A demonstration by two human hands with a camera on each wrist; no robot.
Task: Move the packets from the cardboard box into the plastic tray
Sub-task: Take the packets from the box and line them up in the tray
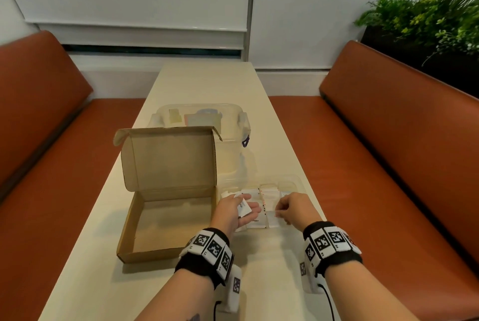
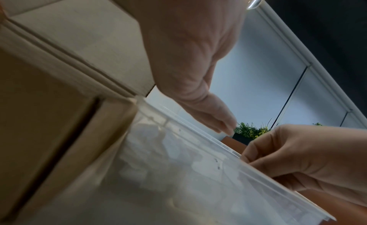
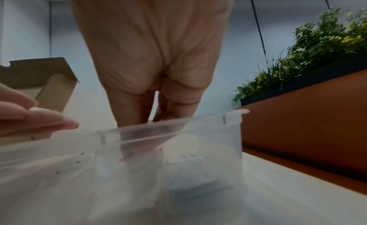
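Note:
The open cardboard box [image 1: 176, 224] lies left of centre on the table, lid up, with no packet showing on its floor. Right beside it stands the clear plastic tray [image 1: 293, 183] with several white packets [image 1: 269, 196] inside. My left hand [image 1: 233, 217] hovers over the tray's left end and pinches a white packet [image 1: 243, 209] between thumb and fingers; its fingers [image 3: 39, 120] also show in the right wrist view. My right hand [image 1: 290, 208] reaches over the tray's near wall [image 3: 232, 118], fingers curled down onto a packet [image 1: 272, 217] in the tray.
A larger clear container [image 1: 202, 118] with items inside stands behind the box. Orange bench seats [image 1: 388, 165] flank the narrow cream table [image 1: 207, 82]. A planter with green plants [image 1: 427, 17] sits behind the right bench.

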